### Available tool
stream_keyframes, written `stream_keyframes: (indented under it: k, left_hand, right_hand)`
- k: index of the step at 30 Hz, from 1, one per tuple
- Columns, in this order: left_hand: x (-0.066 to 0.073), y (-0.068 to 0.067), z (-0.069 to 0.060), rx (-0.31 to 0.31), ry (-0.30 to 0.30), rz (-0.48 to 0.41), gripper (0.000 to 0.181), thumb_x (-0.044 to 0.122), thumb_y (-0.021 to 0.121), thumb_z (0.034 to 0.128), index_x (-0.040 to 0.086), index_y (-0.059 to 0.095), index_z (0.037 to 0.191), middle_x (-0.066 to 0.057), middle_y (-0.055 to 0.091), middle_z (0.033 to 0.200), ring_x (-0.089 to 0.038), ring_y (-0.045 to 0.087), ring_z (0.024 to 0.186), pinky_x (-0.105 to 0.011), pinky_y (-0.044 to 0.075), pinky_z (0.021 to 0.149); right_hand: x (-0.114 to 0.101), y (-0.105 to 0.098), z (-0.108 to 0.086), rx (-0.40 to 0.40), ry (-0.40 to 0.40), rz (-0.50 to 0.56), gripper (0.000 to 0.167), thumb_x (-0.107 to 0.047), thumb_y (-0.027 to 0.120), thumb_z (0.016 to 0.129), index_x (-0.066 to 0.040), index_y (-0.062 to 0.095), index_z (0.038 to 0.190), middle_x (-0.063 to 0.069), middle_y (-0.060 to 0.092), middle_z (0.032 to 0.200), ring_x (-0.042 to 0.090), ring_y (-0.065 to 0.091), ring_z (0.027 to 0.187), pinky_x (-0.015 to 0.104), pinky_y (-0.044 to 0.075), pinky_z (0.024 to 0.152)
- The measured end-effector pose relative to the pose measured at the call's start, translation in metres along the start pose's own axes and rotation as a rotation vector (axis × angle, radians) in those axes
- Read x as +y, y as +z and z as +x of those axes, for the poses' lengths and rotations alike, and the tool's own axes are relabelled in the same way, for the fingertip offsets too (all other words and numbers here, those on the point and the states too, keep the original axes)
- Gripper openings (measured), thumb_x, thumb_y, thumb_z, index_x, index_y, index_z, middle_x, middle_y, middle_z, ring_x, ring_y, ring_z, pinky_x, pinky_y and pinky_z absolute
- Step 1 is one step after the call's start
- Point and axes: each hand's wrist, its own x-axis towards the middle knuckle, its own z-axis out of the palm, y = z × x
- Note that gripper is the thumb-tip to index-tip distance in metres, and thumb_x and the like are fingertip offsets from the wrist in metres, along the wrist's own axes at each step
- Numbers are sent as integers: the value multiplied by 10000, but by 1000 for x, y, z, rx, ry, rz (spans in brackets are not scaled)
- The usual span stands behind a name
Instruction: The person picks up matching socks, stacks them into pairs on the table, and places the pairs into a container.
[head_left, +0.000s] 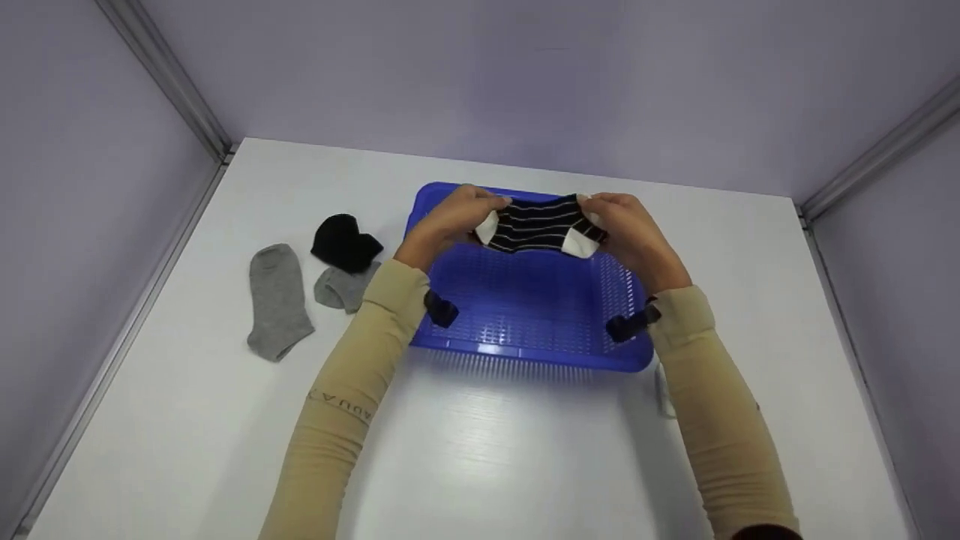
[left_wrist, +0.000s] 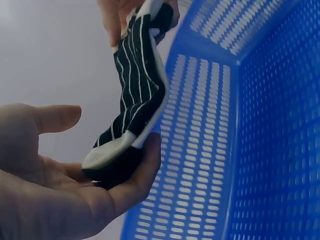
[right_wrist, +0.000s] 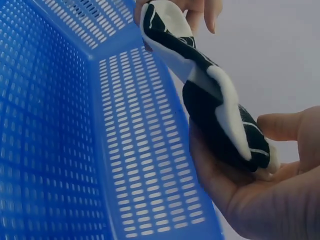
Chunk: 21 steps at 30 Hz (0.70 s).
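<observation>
A black sock with thin white stripes and white heel and toe (head_left: 536, 225) is stretched sideways over the far part of a blue plastic basket (head_left: 525, 358). My left hand (head_left: 456, 219) holds its left end; in the left wrist view, the fingers curl under the white tip while the thumb (left_wrist: 60, 118) stands off the cloth. At the other end, my right hand (head_left: 631, 231) grips the sock between thumb and fingers. Layers of black and white cloth show in the right wrist view; whether this is one sock or two together, I cannot tell.
Left of the basket lie a long grey sock (head_left: 276, 300), a black sock (head_left: 345, 241) and a grey sock (head_left: 339, 288) partly under it. A pale item (head_left: 664, 391) shows beside my right forearm, mostly hidden. Walls enclose the white table (head_left: 480, 465) at back and sides.
</observation>
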Motion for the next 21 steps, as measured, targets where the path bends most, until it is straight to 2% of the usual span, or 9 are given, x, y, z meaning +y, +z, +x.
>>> stream_keyframes:
  k: [2, 4, 8, 11, 14, 17, 21]
  left_hand:
    - [-4, -2, 7, 22, -39, 16, 311, 327, 574, 1077, 27, 658, 1081, -36, 595, 888, -142, 586, 745, -314, 549, 742]
    - [-10, -2, 13, 43, -77, 46, 288, 316, 583, 1063, 39, 616, 990, -45, 582, 910, -152, 589, 764, -319, 557, 742]
    - [-23, -1, 27, 77, -136, 81, 335, 287, 588, 1032, 4, 583, 1211, -81, 576, 1081, -179, 602, 855, -343, 570, 765]
    - [-32, 1, 34, 89, -172, 50, 432, 262, 579, 1028, -14, 528, 1357, -94, 572, 1121, -195, 609, 880, -368, 587, 794]
    - [-41, 1, 39, 102, -195, 19, 431, 225, 562, 1028, -15, 511, 1381, -95, 569, 1115, -210, 611, 909, -416, 603, 876]
    - [-47, 1, 41, 112, -223, 29, 491, 222, 554, 1027, -15, 464, 1447, -128, 571, 1216, -245, 612, 1000, -496, 579, 1008]
    - [-51, 0, 42, 132, -250, 71, 536, 229, 543, 1033, -6, 416, 1498, -169, 542, 1357, -283, 610, 1094, -528, 565, 1039]
  right_hand:
    - [6, 2, 9, -12, 55, 6, 266, -251, 548, 1088, 4, 603, 1142, 23, 648, 973, 133, 656, 853, 262, 583, 709]
    - [12, 4, 16, -25, 119, -8, 281, -238, 545, 1085, 17, 583, 1195, 44, 643, 1014, 147, 667, 867, 279, 596, 729]
    - [23, 8, 29, 2, 218, -88, 329, -238, 530, 1085, 11, 525, 1300, 75, 587, 1139, 166, 650, 915, 311, 601, 776]
    - [30, 12, 35, 35, 270, -131, 381, -231, 517, 1081, 6, 485, 1378, 83, 547, 1202, 195, 621, 971, 370, 599, 853]
    - [35, 15, 38, 63, 311, -150, 446, -214, 513, 1069, 15, 441, 1444, 95, 530, 1241, 242, 599, 1056, 466, 579, 970]
    - [38, 18, 40, 76, 334, -165, 502, -193, 515, 1056, 33, 403, 1490, 119, 519, 1278, 286, 584, 1136, 533, 538, 1065]
    - [39, 22, 39, 64, 340, -193, 541, -172, 505, 1047, 48, 362, 1520, 136, 509, 1303, 325, 576, 1216, 556, 512, 1109]
